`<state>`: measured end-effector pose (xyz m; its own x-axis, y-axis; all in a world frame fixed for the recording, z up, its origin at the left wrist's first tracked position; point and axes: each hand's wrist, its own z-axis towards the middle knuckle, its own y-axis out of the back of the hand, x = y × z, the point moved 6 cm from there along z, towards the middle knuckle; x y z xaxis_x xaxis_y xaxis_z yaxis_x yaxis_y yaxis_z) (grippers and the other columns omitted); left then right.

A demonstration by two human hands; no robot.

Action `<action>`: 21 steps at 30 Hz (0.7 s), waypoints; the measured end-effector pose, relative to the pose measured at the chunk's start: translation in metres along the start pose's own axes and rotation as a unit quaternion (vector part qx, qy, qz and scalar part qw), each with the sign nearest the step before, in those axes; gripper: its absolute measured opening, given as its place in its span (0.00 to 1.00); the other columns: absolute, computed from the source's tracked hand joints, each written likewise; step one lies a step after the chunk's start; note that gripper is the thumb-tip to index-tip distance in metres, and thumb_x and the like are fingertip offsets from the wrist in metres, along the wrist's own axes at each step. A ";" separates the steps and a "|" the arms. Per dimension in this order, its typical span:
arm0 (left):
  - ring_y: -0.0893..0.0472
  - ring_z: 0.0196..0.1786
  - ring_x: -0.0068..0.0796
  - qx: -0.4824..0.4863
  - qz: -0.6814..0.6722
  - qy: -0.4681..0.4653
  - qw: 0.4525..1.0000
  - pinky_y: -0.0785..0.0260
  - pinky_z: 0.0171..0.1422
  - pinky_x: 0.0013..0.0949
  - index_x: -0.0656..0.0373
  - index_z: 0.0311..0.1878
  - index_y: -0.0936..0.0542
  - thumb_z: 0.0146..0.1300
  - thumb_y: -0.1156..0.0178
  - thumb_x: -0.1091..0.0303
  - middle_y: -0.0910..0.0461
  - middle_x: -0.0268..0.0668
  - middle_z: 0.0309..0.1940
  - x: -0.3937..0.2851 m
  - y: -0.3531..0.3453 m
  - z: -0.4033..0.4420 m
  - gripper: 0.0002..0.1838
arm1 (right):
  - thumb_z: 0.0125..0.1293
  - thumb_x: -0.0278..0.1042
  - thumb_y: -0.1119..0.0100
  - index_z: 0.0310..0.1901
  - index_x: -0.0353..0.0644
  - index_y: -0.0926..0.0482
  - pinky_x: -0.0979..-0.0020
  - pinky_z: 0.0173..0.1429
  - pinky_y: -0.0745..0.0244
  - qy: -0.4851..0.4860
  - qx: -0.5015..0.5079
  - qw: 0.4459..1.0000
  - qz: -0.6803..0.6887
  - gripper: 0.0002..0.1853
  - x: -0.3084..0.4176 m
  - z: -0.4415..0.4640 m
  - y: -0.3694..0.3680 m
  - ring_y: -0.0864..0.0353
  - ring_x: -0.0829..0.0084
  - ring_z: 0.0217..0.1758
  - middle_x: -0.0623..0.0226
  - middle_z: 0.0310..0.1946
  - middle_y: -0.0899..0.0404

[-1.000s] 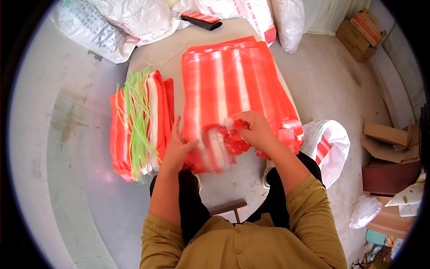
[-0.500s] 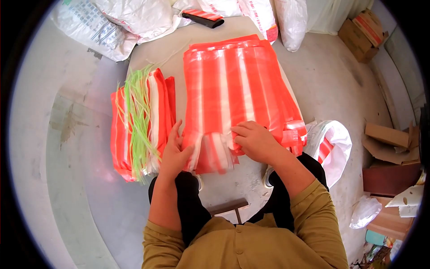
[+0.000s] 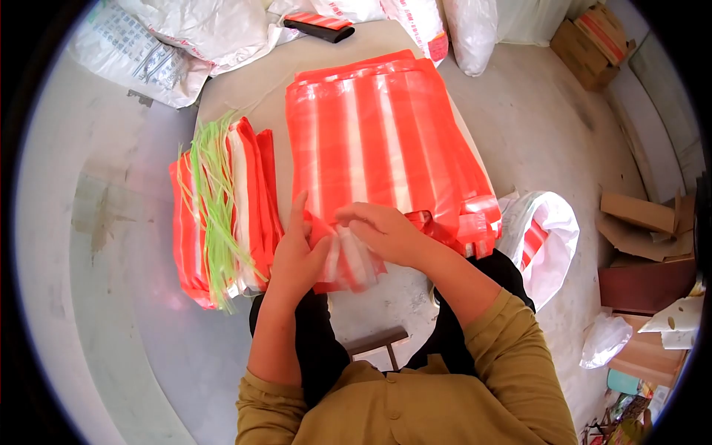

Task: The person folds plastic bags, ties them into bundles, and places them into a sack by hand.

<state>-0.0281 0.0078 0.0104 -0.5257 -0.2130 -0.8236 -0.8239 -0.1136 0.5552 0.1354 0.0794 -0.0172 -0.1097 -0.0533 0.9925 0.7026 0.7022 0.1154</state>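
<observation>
Touching one glossy, layered, red-and-white striped plastic stack [image 3: 363,141] with left hand [image 3: 295,252] and right hand [image 3: 386,236], cannot tell if gripping.

A stack of bags [image 3: 363,141] lies on the table [image 3: 259,96], center frame. At left, strands [image 3: 211,208] rest across a pile [image 3: 252,167].

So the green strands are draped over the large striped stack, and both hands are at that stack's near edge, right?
Not quite: the head view shows the green strands draped over the smaller striped bundle, not the large striped stack. The left hand and right hand are indeed at the large stack's near edge.
</observation>
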 end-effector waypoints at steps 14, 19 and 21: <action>0.15 0.57 0.41 0.118 -0.390 0.090 0.909 0.25 0.66 0.41 0.54 0.86 0.52 0.83 0.53 0.49 0.25 0.53 0.67 0.007 -0.043 0.041 0.37 | 0.73 0.41 0.39 0.62 0.36 0.21 0.58 0.61 0.20 -0.016 -0.122 0.980 -0.159 0.22 0.003 0.014 0.041 0.16 0.52 0.60 0.46 0.55 0.16; 0.15 0.55 0.39 0.059 -0.333 0.005 0.941 0.25 0.64 0.41 0.57 0.76 0.30 0.78 0.41 0.60 0.19 0.45 0.61 0.021 -0.035 0.045 0.27 | 0.68 0.31 0.37 0.63 0.37 0.21 0.59 0.61 0.21 -0.015 -0.150 0.970 -0.192 0.22 -0.010 0.022 0.049 0.16 0.54 0.58 0.47 0.56 0.16; 0.16 0.55 0.39 0.007 -0.100 -0.089 0.991 0.25 0.63 0.41 0.59 0.66 0.22 0.71 0.37 0.70 0.18 0.43 0.60 0.018 -0.022 0.045 0.20 | 0.67 0.29 0.37 0.63 0.37 0.21 0.60 0.60 0.20 -0.019 -0.160 0.972 -0.172 0.22 -0.012 0.023 0.052 0.15 0.56 0.56 0.48 0.55 0.16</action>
<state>-0.0286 0.0500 -0.0220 -0.3798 -0.0125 -0.9250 -0.9175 -0.1226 0.3784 0.1572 0.1326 -0.0237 -0.3984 -0.2163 0.8913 0.8013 0.3907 0.4530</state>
